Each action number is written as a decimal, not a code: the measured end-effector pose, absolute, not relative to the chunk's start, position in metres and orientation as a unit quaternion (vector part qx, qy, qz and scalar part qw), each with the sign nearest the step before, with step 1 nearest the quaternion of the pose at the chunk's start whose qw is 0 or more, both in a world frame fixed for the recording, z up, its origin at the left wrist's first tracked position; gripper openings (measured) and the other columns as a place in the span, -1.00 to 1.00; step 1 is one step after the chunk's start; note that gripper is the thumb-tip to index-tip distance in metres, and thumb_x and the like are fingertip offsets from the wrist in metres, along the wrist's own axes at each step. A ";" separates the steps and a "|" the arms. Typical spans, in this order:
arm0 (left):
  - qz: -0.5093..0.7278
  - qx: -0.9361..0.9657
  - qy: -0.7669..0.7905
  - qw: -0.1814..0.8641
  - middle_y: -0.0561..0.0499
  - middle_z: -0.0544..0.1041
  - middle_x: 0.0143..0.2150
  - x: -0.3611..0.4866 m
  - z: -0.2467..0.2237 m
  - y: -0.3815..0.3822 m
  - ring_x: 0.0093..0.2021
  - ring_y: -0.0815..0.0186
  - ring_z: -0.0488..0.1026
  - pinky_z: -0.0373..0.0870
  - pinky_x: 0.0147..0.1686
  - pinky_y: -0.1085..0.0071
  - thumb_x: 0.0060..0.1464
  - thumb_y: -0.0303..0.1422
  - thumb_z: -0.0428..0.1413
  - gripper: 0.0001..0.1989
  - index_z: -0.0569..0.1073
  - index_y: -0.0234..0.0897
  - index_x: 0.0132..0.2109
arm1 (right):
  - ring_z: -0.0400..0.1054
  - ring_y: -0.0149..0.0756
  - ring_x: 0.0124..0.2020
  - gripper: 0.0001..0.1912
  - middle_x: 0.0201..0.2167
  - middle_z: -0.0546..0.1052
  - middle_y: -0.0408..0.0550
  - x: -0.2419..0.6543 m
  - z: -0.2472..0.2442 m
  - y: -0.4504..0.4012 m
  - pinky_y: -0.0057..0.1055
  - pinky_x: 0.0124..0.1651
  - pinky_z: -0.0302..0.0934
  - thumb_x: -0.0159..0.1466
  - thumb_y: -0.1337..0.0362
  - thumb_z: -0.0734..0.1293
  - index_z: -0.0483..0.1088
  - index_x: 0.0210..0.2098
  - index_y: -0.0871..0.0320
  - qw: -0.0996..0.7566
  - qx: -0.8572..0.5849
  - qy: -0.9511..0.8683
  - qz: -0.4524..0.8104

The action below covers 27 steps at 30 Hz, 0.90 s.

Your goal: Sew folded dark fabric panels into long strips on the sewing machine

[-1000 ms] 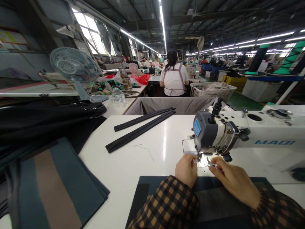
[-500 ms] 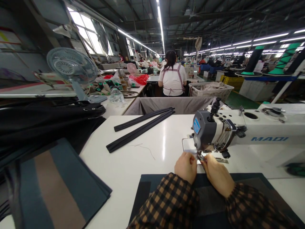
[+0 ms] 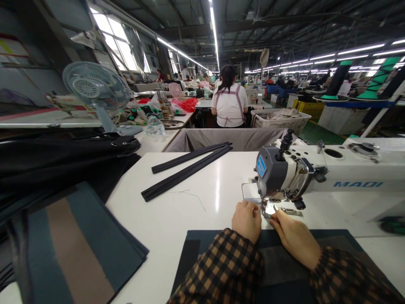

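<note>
My left hand [image 3: 247, 221] and my right hand [image 3: 295, 238] meet at the foot of a white MAQI industrial sewing machine [image 3: 275, 173], with the fingertips beside its presser foot [image 3: 268, 209]. Anything pinched there is too small to make out. A steel slide plate [image 3: 291, 211] lies just right of my right fingers. My checked sleeves rest on a dark fabric panel [image 3: 335, 234] at the front of the white table [image 3: 196, 215]. The needle is hidden behind my fingers and the machine head.
Two long black strips [image 3: 186, 169] lie on the table beyond a loose thread. Folded striped panels [image 3: 79, 249] and black fabric [image 3: 63, 160] sit at left. Past the table are a fabric-lined bin [image 3: 228, 139], a co-worker [image 3: 229, 101], a basket [image 3: 280, 120] and a fan [image 3: 95, 88].
My right hand has moved left, in towards the presser foot, and the small metal item seen at its fingers earlier no longer shows. The view has tilted slightly.
</note>
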<state>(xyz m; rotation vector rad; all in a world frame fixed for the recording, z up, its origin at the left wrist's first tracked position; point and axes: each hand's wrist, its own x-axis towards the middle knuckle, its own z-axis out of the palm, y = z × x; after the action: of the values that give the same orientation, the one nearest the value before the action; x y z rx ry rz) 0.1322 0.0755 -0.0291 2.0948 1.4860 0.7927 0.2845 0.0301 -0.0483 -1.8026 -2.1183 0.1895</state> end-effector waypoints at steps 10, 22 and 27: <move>0.306 0.748 0.487 0.332 0.03 0.35 -0.46 0.133 -0.025 0.083 -0.34 0.32 0.30 0.23 -0.30 0.40 -0.06 -0.31 0.06 -0.76 0.41 -0.29 -0.60 | 0.35 -0.24 -0.35 -0.81 -0.35 0.41 -0.11 0.287 -0.023 0.015 -0.33 -0.35 0.12 0.30 0.20 0.01 0.18 -0.23 0.09 0.168 -0.558 -0.806 0.103; 0.311 0.762 0.397 0.407 0.00 0.44 -0.33 0.127 -0.020 0.090 -0.29 0.36 0.35 0.25 -0.30 0.45 0.09 -0.22 -0.10 -0.70 0.41 -0.32 -0.39 | 0.26 -0.42 -0.57 -0.74 -0.58 0.32 -0.20 0.275 -0.017 -0.011 -0.54 -0.45 0.17 0.27 0.20 0.09 0.25 -0.10 0.10 0.476 -0.558 -0.657 0.173; 0.274 0.784 0.453 0.325 0.04 0.32 -0.52 0.123 -0.020 0.082 -0.35 0.31 0.27 0.18 -0.35 0.42 -0.01 -0.33 -0.01 -0.81 0.40 -0.28 -0.50 | 0.28 -0.39 -0.51 -0.49 -0.46 0.40 -0.13 0.229 -0.012 0.004 -0.50 -0.41 0.21 0.26 0.15 0.08 -0.02 0.15 0.19 0.562 -0.571 -0.568 0.190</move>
<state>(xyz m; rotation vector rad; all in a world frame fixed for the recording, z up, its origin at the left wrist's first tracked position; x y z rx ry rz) 0.1232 0.0821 -0.0204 2.0556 1.1868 0.7186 0.2286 0.0041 -0.0121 -1.3449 -1.3369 0.4467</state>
